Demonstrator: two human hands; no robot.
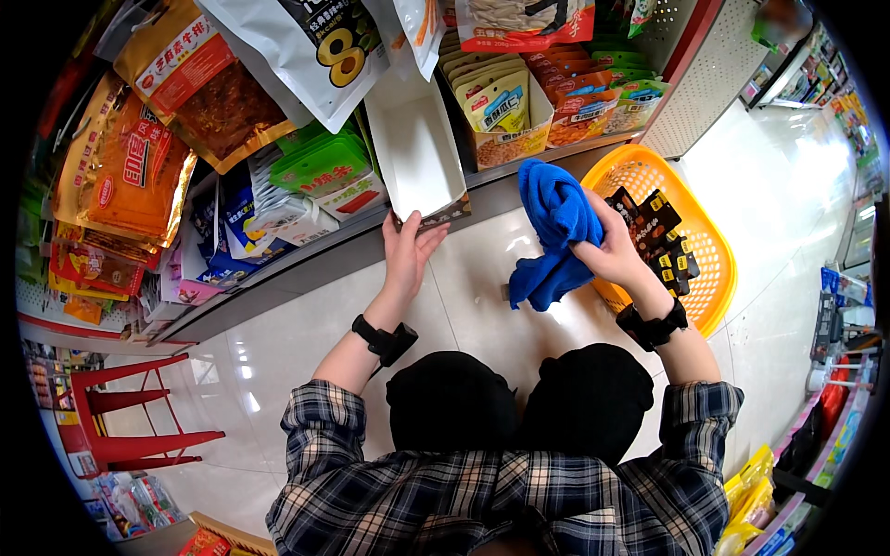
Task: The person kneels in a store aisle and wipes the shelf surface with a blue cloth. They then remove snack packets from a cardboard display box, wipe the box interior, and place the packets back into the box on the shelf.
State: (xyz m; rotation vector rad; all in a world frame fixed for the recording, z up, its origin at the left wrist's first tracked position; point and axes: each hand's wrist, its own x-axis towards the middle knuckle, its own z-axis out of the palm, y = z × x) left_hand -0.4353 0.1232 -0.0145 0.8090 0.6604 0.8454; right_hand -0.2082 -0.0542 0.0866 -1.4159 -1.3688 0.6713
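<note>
My left hand [407,258] is at the front end of a long paperboard display box [416,139], with its fingers and thumb at the box's front lip. The bare white inside of the box faces up, and its front end juts slightly past the shelf edge. My right hand [612,243] grips a bunched blue cloth [556,226], whose loose end hangs over the floor. Beyond that hand stands a yellow plastic basket [719,257] holding several black snack packets [657,219]. The right fingers are partly hidden by the cloth.
Boxes of green packets [323,163] and yellow snack bags [497,104] flank the display box on the shelf. Large hanging bags [320,48] overhang it. A red metal stool [132,417] stands at left. More goods [751,493] line a rack at lower right.
</note>
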